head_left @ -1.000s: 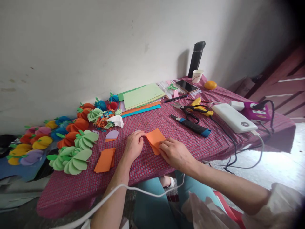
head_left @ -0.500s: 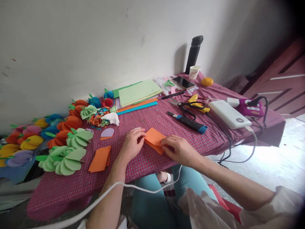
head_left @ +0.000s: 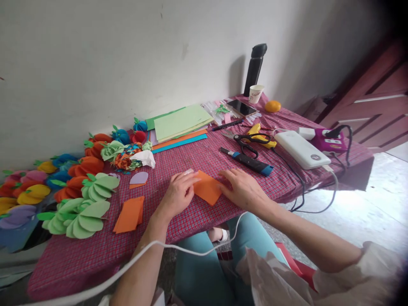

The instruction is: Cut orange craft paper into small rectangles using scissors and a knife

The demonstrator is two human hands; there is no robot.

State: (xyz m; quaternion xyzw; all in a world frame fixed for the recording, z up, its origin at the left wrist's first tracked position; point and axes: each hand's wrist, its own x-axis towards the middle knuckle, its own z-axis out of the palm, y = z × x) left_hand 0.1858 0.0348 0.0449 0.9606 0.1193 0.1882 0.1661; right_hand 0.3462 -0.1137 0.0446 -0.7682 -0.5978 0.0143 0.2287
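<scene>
A folded piece of orange paper (head_left: 208,189) lies on the checked tablecloth in front of me. My left hand (head_left: 179,192) holds its left edge, the fingertips over the paper and the thumb tucked in close. At the paper's right edge, my right hand (head_left: 245,189) has its fingers apart, the thumb at or just touching the border. Left of my hands sit a stack of orange paper pieces (head_left: 129,215) and a lilac rounded cutout (head_left: 139,178) on top of an orange one.
Paper pumpkins (head_left: 91,223) crowd the left side. Behind are coloured sheets (head_left: 181,121), scissors (head_left: 247,140), a utility knife (head_left: 250,163), a yellow glue gun (head_left: 258,135), a power bank (head_left: 302,149), a phone (head_left: 242,107), a cup (head_left: 256,94) and a bottle (head_left: 255,70). A white cable (head_left: 197,253) crosses my lap.
My right hand has let go of the paper's right side and its fingers have spread. The paper now lies flatter, its layers lined up. The view has shifted slightly.
</scene>
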